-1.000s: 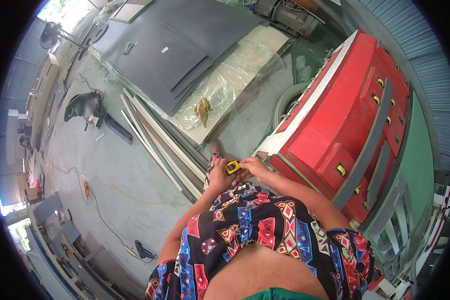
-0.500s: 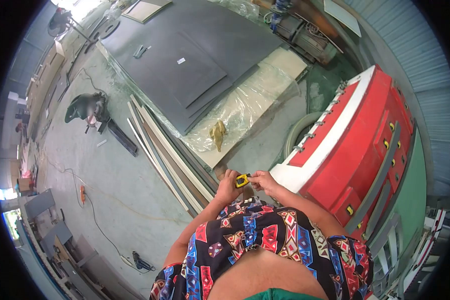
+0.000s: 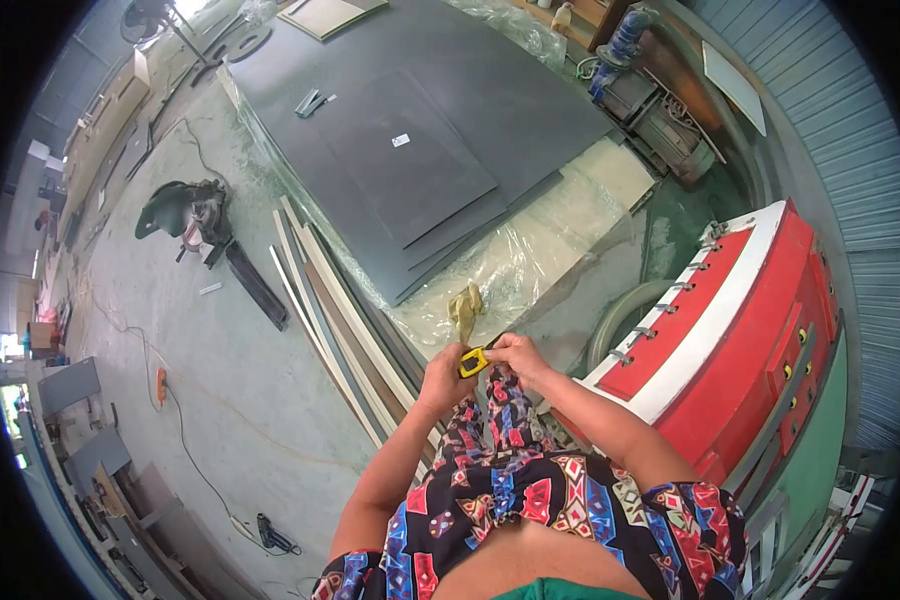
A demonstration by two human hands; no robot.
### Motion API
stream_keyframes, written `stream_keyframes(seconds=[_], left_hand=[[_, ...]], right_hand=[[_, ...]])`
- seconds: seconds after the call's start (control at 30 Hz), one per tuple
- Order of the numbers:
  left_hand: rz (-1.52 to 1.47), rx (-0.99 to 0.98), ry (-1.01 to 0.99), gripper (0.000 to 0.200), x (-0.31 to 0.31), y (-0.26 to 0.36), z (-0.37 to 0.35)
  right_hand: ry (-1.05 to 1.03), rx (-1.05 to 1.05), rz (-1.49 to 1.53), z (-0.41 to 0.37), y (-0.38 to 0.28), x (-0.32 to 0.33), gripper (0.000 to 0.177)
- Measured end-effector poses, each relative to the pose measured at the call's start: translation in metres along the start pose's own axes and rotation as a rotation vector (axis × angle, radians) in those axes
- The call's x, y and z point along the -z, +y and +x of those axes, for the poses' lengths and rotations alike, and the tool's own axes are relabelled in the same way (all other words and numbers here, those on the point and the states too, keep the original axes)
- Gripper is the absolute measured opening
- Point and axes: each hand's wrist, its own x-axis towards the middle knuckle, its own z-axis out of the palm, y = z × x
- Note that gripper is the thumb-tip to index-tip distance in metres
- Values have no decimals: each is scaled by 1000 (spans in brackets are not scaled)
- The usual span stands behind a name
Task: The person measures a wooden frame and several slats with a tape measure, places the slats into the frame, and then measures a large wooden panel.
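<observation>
Close in front of my body, a small yellow and black tape measure (image 3: 472, 363) sits between my two hands. My left hand (image 3: 444, 378) is wrapped round its left side. With closed fingers my right hand (image 3: 519, 357) grips its other end, at the dark tip; whether it holds the tape's end there I cannot make out. Just beyond the hands, a crumpled yellowish glove or cloth (image 3: 465, 306) lies on the plastic-covered board (image 3: 530, 245).
Dark grey sheets (image 3: 400, 150) are stacked ahead. Long strips (image 3: 335, 320) lie on the floor to the left, near a mitre saw (image 3: 202, 222). A red and white boat-like form (image 3: 720, 330) stands at right. A cord (image 3: 185, 430) trails across the floor.
My view has shifted, so the surroundings appear lower and further right. My hands keep hold of the tape measure, which is now slightly further left and more tilted. My patterned trouser legs show more.
</observation>
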Motion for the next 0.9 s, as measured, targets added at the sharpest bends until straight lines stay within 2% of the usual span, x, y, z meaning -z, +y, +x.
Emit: stream_keyframes(seconds=[0.07, 0.17, 0.3, 0.37, 0.53, 0.67, 0.77, 0.8, 0.9], left_hand=[[-7, 7, 25, 39, 4, -4, 16], [90, 36, 89, 35, 17, -28, 46], [163, 122, 104, 32, 37, -103, 80], [225, 149, 120, 34, 43, -128, 97], [258, 286, 52, 34, 31, -176, 134], [300, 344, 120, 34, 24, -243, 111], [325, 491, 132, 28, 33, -279, 80], [339, 510, 145, 33, 36, -302, 69], [309, 540, 188, 34, 47, -315, 67]], right_hand=[[-10, 24, -40, 16, -17, 1, 14], [58, 61, 71, 55, -40, 8, 15], [79, 135, 40, 116, -82, 57, 14], [39, 227, -63, 149, -89, 81, 13], [45, 198, -195, 216, -86, 117, 12], [200, 186, -256, 260, -74, 154, 14], [225, 149, -267, 279, -73, 193, 14], [237, 140, -265, 285, -75, 203, 14], [239, 139, -280, 307, -83, 217, 14]])
